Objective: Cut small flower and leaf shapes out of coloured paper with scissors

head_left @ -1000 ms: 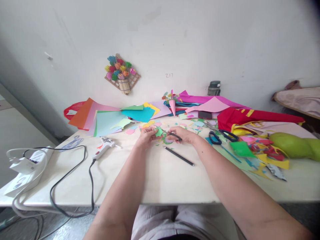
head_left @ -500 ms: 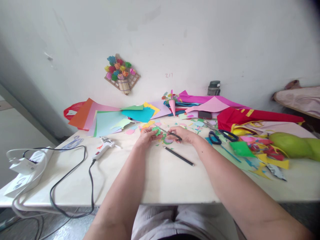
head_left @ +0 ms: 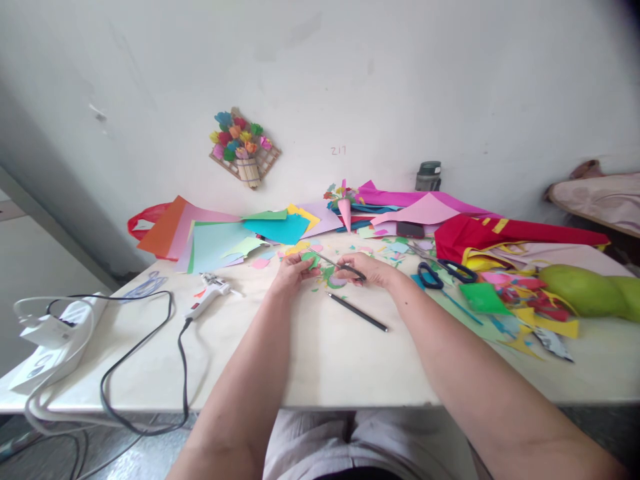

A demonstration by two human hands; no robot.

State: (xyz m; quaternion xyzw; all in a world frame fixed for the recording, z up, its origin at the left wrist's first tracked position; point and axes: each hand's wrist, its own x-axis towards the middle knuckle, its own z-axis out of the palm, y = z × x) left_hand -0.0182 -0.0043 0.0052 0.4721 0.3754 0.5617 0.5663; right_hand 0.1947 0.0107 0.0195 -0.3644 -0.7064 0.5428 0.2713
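Note:
My left hand pinches a small piece of green paper between thumb and fingers. In my right hand is a pair of scissors, fingers closed round the dark handles. The blades point left and lie right at the green paper; whether they are parted I cannot tell. Small paper scraps in green and other colours are scattered beneath and behind both hands. Just in front of them a black pen lies slantwise on the table.
A hot glue gun with its black cord and a white power strip lie left. Coloured paper sheets line the back. On the right are other scissors, red cloth, green fruit and paper offcuts. A paper bouquet leans at the wall.
The green paper has turned slightly in my left hand and looks rounder beside the blades. Both arms, the pen and everything else on the table stay nearly where they were.

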